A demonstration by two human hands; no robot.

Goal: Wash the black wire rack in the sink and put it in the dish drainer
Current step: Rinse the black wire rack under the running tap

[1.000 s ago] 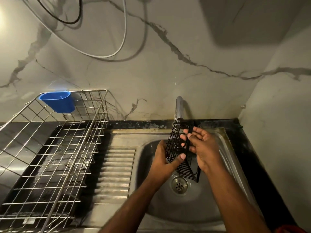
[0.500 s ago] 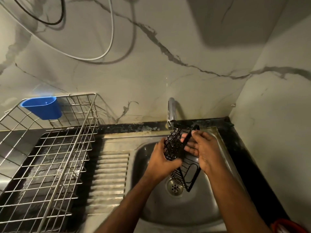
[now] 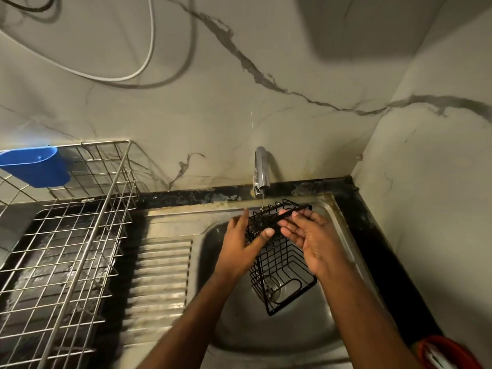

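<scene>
I see the black wire rack (image 3: 279, 258) held over the steel sink (image 3: 266, 339), tilted, with its top end just under the tap (image 3: 261, 169) and its lower end above the drain. A thin stream of water falls from the tap onto the top of the rack. My left hand (image 3: 239, 251) has its grip on the left side of the rack, thumb pressed on the wires and fingers behind. My right hand (image 3: 311, 241) lies against the right side of the rack with the fingers almost flat and only a little curled; I cannot tell if its grip really holds the rack. To the left of the sink, past the ribbed draining board, stands the steel dish drainer (image 3: 80, 235). A blue plastic cup (image 3: 34, 166) hangs on its back rim.
</scene>
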